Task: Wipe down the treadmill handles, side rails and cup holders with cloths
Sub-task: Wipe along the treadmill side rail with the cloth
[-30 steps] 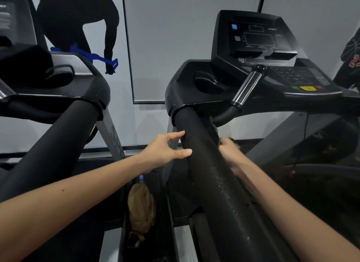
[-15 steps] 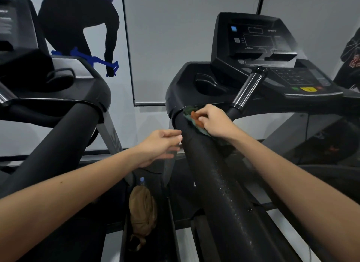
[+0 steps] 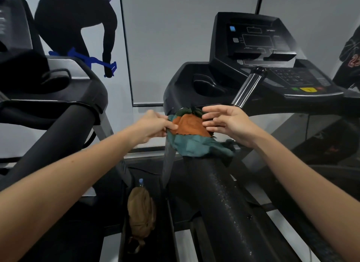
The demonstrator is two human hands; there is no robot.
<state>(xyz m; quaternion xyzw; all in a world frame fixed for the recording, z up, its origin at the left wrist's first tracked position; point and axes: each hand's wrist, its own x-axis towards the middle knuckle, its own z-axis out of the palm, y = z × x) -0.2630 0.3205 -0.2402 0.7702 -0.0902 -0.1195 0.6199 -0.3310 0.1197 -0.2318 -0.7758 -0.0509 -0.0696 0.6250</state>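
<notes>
An orange and teal cloth lies draped over the top of the treadmill's black left handle, just below the console. My left hand pinches the cloth's left edge. My right hand is at the cloth's right side, fingers spread and loosely bent, fingertips touching it. Water droplets speckle the handle below the cloth. The left cup holder sits above, with a chrome grip bar beside it.
The console with its keypad stands behind at the right. A second treadmill stands at the left. Between the two machines a tan bag with a bottle lies low on the floor.
The right hand brought the cloth up onto the top of the handle and opened over it. The left hand moved right and took hold of the cloth's left edge.
</notes>
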